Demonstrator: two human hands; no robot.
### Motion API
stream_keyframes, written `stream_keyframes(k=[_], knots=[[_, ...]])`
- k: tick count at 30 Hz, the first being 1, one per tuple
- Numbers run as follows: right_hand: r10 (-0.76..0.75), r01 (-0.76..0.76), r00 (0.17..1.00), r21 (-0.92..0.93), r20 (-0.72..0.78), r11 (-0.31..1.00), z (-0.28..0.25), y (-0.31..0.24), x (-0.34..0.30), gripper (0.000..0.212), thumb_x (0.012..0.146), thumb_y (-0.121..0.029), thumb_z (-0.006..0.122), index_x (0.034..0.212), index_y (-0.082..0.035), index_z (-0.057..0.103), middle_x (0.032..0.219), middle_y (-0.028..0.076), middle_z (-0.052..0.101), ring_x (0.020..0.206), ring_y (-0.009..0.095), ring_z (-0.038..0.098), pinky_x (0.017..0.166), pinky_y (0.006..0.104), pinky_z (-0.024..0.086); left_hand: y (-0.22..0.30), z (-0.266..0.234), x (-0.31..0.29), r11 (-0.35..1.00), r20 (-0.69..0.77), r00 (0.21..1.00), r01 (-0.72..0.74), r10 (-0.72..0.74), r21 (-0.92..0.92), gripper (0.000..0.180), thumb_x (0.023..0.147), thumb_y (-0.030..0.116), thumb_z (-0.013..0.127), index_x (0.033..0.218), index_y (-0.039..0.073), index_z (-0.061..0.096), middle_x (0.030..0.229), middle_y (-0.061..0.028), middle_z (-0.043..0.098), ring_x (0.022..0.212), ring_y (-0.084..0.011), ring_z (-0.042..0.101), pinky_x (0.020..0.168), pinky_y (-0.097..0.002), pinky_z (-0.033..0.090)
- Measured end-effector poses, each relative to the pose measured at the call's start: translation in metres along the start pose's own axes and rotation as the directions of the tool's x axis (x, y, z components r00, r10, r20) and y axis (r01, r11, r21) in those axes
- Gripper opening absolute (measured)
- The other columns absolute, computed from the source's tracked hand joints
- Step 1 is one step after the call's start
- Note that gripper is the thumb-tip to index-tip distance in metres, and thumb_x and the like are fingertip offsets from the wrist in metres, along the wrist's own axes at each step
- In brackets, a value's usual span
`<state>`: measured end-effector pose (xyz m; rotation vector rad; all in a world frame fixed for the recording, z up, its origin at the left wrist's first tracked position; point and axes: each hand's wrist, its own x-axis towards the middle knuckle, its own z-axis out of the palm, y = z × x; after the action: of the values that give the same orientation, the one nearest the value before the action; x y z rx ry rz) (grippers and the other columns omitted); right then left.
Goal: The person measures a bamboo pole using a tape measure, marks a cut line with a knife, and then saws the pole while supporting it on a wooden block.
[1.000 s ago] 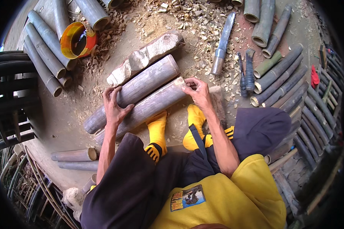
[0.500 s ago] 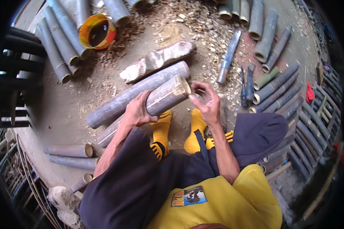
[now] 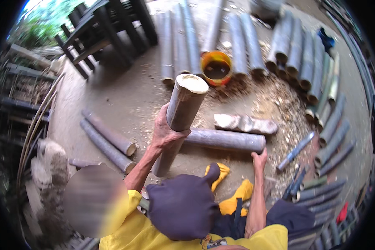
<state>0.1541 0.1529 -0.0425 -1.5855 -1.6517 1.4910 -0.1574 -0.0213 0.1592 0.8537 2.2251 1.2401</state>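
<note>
My left hand (image 3: 166, 131) is wrapped round a thick grey-brown bamboo tube (image 3: 184, 106), held steeply tilted with its pale cut end up. Behind it, a second bamboo tube (image 3: 227, 139) lies across the ground, its left end hidden by the held one. At that lying tube's right end, my right hand (image 3: 259, 160) grips the rim with thumb and fingers. Just beyond lies a rough, whitish block (image 3: 245, 124). To the right of my right hand rests a long blue-grey bladed tool (image 3: 296, 151).
A yellow and red bucket (image 3: 203, 70) holds dark liquid among bamboo tubes (image 3: 241, 46) at the back. Wood chips (image 3: 279, 98) cover the ground on the right. Two more tubes (image 3: 108, 135) lie at left. A dark slatted frame (image 3: 112, 33) stands far left.
The view has turned leftward. My left hand has raised the bamboo tube into a steep tilt. My right hand has left its end and taken hold of the lying tube's right end.
</note>
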Motion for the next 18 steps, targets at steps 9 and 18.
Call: stream_keyframes(k=[9, 18], knots=[[-0.147, 0.154, 0.771, 0.042, 0.62, 0.987, 0.095, -0.051, -0.04, 0.063, 0.065, 0.003, 0.064, 0.127, 0.004, 0.048, 0.124, 0.022, 0.053, 0.094, 0.025, 0.062, 0.079, 0.0357, 0.052, -0.013, -0.032, -0.027, 0.944, -0.324, 0.946, -0.078, -0.032, -0.32, 0.075, 0.057, 0.014, 0.086, 0.119, 0.004, 0.044, 0.106, -0.0083, 0.058, 0.1, -0.0178, 0.056, 0.092, -0.0325, 0.047], [-0.604, 0.576, 0.711, -0.79, 0.359, 0.208, -0.014, -0.043, 0.079, 0.082, 0.062, -0.002, 0.065, 0.139, -0.011, 0.035, 0.132, 0.014, 0.046, 0.123, 0.034, 0.041, 0.102, 0.0492, 0.031, -0.013, -0.054, -0.007, 0.733, -0.478, 0.859, -0.204, -0.183, -0.648, 0.016, 0.073, 0.011, 0.068, 0.085, 0.001, 0.067, 0.085, -0.0037, 0.067, 0.081, -0.0123, 0.062, 0.078, -0.0263, 0.046]])
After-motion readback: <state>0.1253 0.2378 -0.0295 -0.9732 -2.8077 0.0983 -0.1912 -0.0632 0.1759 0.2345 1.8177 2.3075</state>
